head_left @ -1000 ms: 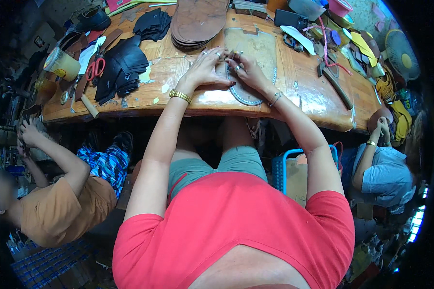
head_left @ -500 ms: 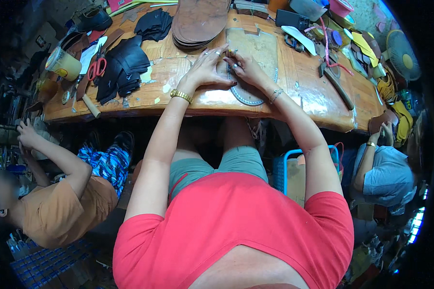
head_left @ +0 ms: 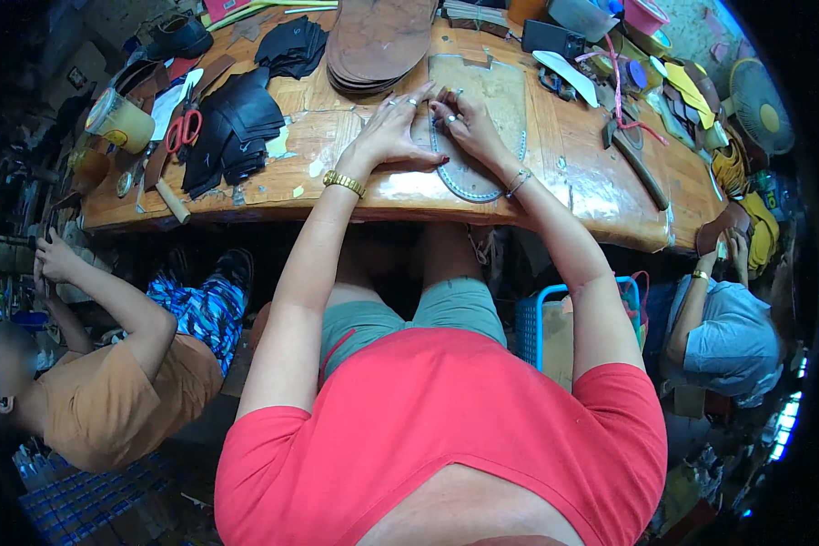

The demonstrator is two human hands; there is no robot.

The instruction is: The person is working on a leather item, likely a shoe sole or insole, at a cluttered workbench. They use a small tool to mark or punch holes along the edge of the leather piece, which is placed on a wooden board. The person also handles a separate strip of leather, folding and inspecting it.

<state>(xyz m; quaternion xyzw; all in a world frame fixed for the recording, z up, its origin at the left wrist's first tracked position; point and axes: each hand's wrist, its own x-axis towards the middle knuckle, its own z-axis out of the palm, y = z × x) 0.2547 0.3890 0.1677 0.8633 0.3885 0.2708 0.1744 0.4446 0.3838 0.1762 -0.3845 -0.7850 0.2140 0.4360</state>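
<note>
On the wooden table [head_left: 337, 196], a tan flat piece [head_left: 493, 86] with a rounded near end and a dotted line along its curved edge lies in front of me. My left hand [head_left: 393, 130] rests at its left side, fingers stretched forward and thumb apart, reaching toward the right. Over the piece, my right hand [head_left: 469, 129] has its fingers curled and thumb pressed to them near the left fingertips. Whatever it pinches is too small to make out. Beyond the left hand lies a stack of brown leather pieces [head_left: 378, 41].
Black leather pieces [head_left: 232, 123], red-handled scissors [head_left: 184, 130] and a jar [head_left: 121, 120] lie left. A hammer [head_left: 642, 168], a phone [head_left: 552, 38] and a fan [head_left: 760, 107] are right. Co-workers sit at left [head_left: 127, 391] and right [head_left: 733, 332]. A blue basket [head_left: 528, 332] stands below the table.
My right fingers have shifted slightly away from my left fingertips, and the curled fingers have turned a little. My left hand has barely moved.
</note>
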